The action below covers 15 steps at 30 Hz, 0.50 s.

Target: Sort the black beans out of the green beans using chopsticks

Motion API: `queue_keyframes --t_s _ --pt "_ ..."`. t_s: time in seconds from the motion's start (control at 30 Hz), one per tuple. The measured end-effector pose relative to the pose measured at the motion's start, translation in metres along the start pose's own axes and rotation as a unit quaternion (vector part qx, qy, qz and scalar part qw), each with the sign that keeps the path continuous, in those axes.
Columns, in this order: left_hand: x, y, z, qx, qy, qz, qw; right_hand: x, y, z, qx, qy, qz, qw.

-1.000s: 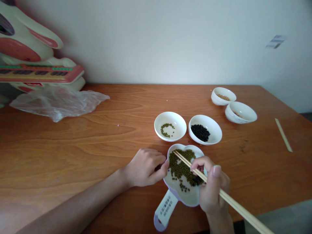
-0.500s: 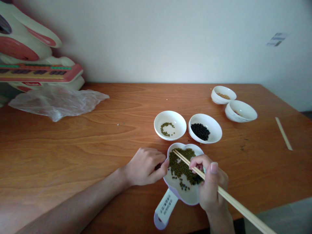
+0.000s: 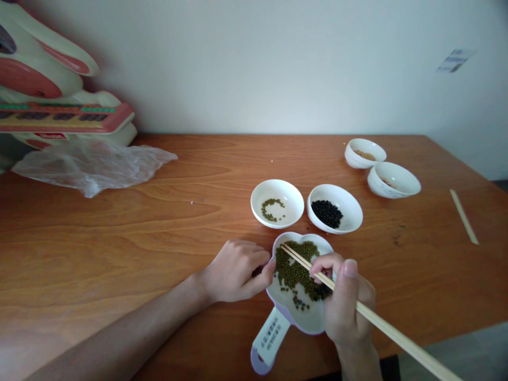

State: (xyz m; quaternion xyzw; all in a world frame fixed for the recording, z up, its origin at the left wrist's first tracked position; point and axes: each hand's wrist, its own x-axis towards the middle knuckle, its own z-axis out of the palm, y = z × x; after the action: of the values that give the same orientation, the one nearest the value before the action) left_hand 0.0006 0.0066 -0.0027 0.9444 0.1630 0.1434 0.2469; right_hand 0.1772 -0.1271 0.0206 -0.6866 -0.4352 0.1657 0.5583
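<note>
A pair of wooden chopsticks (image 3: 381,320) is gripped in my right hand (image 3: 349,301), their tips down among the green mung beans (image 3: 293,272). These beans lie in a white, lilac-edged scoop (image 3: 309,321) with a scalloped outline and a labelled handle. A few black beans show beside my right fingers. My left hand (image 3: 240,270) is closed at the scoop's left rim, thumb and curled forefinger on the edge. Just behind stand a white bowl (image 3: 293,203) with some green beans and another bowl (image 3: 351,209) holding black beans. Whether the tips pinch a bean cannot be made out.
At the back right, one bowl (image 3: 359,161) has tan grains and a second bowl (image 3: 397,185) has little in it. A flat wooden strip (image 3: 464,217) lies on the right. Far left are a toy keyboard (image 3: 67,119) and a crumpled plastic bag (image 3: 99,169).
The view has shifted very slightly. My right hand has moved a little to the right, while the chopstick tips stay at nearly the same spot in the beans. My left hand has not moved.
</note>
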Motion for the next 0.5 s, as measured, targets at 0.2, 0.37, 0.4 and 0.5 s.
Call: queue_keyframes --t_s 0.2,0.37,0.4,0.5 --pt "0.000 0.000 0.000 -0.001 0.000 0.000 1.000 -0.002 0.011 -0.004 0.045 0.033 -0.031 0.998" --pt "0.001 0.001 0.000 0.000 -0.001 -0.001 1.000 0.003 0.012 -0.012 0.119 0.045 -0.060 0.990" --pt "0.001 0.000 0.000 0.000 -0.001 -0.002 1.000 0.006 0.008 -0.013 0.140 0.050 -0.059 0.987" --pt "0.000 0.000 0.001 0.001 0.000 -0.003 1.000 0.015 -0.007 -0.011 0.187 0.114 -0.120 0.968"
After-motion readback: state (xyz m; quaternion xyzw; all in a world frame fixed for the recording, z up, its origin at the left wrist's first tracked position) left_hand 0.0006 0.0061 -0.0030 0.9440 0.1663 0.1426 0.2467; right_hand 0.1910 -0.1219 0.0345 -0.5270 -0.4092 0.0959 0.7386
